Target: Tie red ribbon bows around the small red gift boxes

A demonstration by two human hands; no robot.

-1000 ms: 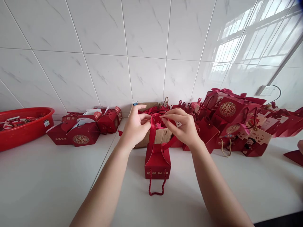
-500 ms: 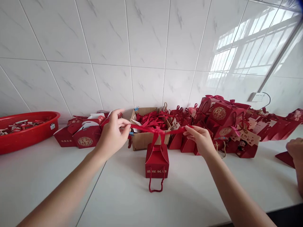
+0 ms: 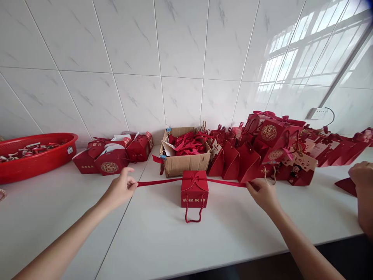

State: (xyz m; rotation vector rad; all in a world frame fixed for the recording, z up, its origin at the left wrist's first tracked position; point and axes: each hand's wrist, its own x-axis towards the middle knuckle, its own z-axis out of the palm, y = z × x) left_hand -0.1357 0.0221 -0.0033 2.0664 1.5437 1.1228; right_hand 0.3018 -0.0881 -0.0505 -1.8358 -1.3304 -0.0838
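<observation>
A small red gift box [image 3: 194,193] with gold lettering and a red cord handle stands on the white counter [image 3: 163,241]. A red ribbon [image 3: 159,182] runs through its top and is stretched out level to both sides. My left hand [image 3: 120,189] pinches the ribbon's left end, left of the box. My right hand [image 3: 263,194] pinches the right end, right of the box. Both hands are low, near the counter.
Behind the box is a cardboard carton [image 3: 186,162] full of red ribbons. Finished red boxes [image 3: 112,158] sit at the left, a big pile of red bags [image 3: 271,149] at the right. A red basin [image 3: 35,157] stands far left. Another person's hand [image 3: 363,182] shows at the right edge.
My hands moved from together above the box to wide apart and lower. The ribbon went from bunched to pulled taut and flat across the box top.
</observation>
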